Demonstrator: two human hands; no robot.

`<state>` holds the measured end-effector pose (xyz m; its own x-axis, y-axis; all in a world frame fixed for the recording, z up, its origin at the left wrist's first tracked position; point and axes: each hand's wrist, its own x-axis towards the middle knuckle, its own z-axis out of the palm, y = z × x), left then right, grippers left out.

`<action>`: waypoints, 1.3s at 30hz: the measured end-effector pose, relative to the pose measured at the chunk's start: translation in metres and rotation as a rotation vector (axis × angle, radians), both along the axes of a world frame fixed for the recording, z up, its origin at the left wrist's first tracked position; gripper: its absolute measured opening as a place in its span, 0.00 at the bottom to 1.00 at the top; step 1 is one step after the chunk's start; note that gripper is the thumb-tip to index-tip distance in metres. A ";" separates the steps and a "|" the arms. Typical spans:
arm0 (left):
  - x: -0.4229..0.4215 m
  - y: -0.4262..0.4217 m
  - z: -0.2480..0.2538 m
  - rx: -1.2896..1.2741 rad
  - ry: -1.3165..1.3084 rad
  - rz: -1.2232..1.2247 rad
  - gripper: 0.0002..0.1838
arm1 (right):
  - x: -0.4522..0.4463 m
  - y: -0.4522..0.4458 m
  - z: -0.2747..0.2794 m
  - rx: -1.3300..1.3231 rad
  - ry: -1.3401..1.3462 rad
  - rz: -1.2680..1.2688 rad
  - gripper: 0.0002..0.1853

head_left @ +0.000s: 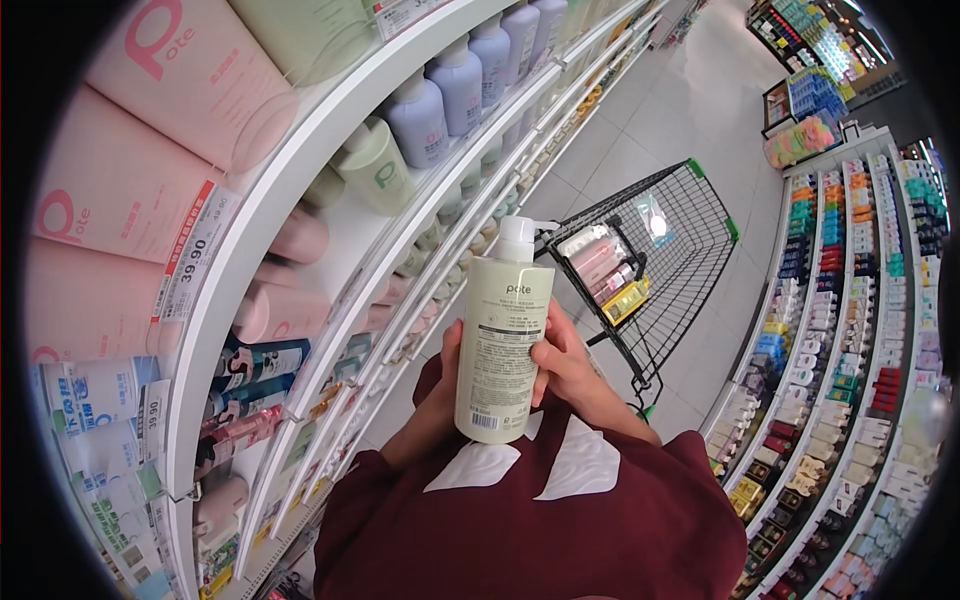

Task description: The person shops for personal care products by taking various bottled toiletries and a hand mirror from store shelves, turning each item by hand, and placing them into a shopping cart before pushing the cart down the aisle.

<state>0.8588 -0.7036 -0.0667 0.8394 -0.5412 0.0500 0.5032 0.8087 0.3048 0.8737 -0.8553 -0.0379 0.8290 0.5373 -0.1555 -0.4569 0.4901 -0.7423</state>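
A pale green pump bottle (503, 350) with a white pump top and the word "pote" is held upright in front of my chest. Its printed back label and barcode face me. My right hand (568, 355) grips the bottle's right side, thumb on the front edge and fingers partly behind. On the other side, my left hand (450, 350) is closed against the bottle, most of its fingers hidden behind it. Beyond the bottle stands a black wire shopping cart (690, 270) with green corners, holding pink and white packages (597, 257) and a yellow pack (625, 299).
To the left run white store shelves (375, 215) with lilac pump bottles (418, 120), a light green bottle (378, 165) and pink bottles (280, 312). Price tags (190, 250) line the shelf edge. More stocked shelves (840, 370) stand across the tiled aisle (640, 130).
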 end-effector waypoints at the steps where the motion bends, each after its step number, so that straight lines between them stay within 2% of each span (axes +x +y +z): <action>1: 0.001 -0.001 0.000 0.000 0.000 -0.002 0.55 | 0.000 0.000 -0.001 0.000 0.000 -0.002 0.47; 7: -0.001 0.005 -0.015 -0.005 -0.011 -0.005 0.54 | -0.001 -0.002 -0.007 0.015 0.033 -0.054 0.48; 9: -0.004 0.016 -0.026 0.235 0.009 -0.036 0.50 | 0.000 -0.006 -0.013 0.087 0.062 -0.082 0.50; 10: -0.004 0.016 -0.031 0.349 0.128 0.061 0.45 | 0.001 -0.003 -0.012 0.086 0.062 -0.082 0.50; 11: -0.007 0.016 -0.034 0.348 0.129 0.060 0.45 | 0.003 0.003 -0.011 0.017 -0.068 -0.218 0.50; 12: -0.006 0.016 -0.024 0.404 0.057 0.098 0.41 | 0.005 0.007 -0.007 -0.053 -0.199 -0.353 0.51; 13: -0.005 0.015 -0.019 0.459 -0.016 0.136 0.37 | 0.005 0.009 -0.005 -0.053 -0.200 -0.354 0.51; 15: -0.004 0.011 -0.014 0.462 -0.012 0.185 0.37 | 0.004 0.010 -0.002 -0.156 -0.268 -0.424 0.51; 17: -0.007 0.005 0.003 0.769 -0.345 0.449 0.44 | 0.005 0.012 -0.004 -0.231 -0.277 -0.450 0.51; 18: -0.007 0.006 0.009 0.750 -0.238 0.373 0.50 | 0.004 0.012 -0.006 -0.306 -0.285 -0.477 0.50; 21: -0.006 0.006 0.001 0.778 -0.148 0.363 0.47 | 0.006 0.007 -0.014 -0.357 -0.347 -0.426 0.47; 23: -0.010 0.010 -0.018 0.749 -0.179 0.372 0.44 | 0.009 -0.002 -0.016 -0.263 -0.344 -0.412 0.44; 25: -0.010 0.014 -0.014 0.255 -0.092 0.026 0.48 | 0.013 -0.012 -0.013 -0.162 -0.393 -0.323 0.44; 27: -0.015 0.005 0.002 0.258 -0.061 0.010 0.50 | 0.012 -0.015 0.007 -0.175 -0.386 -0.313 0.46; 28: -0.015 0.003 0.010 0.135 -0.060 -0.066 0.51 | 0.010 -0.017 0.026 -0.072 -0.147 -0.126 0.48; 29: -0.013 0.002 0.013 0.011 -0.060 -0.141 0.51 | 0.008 -0.018 0.014 -0.001 -0.078 -0.058 0.49; 31: -0.005 0.003 0.005 -0.014 -0.107 -0.215 0.53 | 0.003 -0.020 -0.011 0.124 0.072 0.071 0.51; 33: -0.007 0.015 0.012 0.331 -0.017 -0.214 0.51 | 0.003 -0.027 -0.030 0.160 0.070 0.078 0.53; 34: -0.004 0.018 0.006 0.333 -0.018 -0.215 0.51 | 0.005 -0.025 -0.029 0.173 0.068 0.080 0.53; 36: 0.005 0.021 -0.012 0.470 -0.099 -0.029 0.41 | 0.008 -0.012 -0.023 -0.182 -0.200 -0.376 0.53; 37: 0.008 0.021 -0.015 0.470 -0.099 -0.033 0.41 | 0.010 -0.010 -0.017 -0.182 -0.199 -0.380 0.53; 39: 0.011 0.021 -0.019 0.686 -0.332 0.073 0.41 | 0.011 -0.006 -0.007 -0.292 -0.205 -0.484 0.53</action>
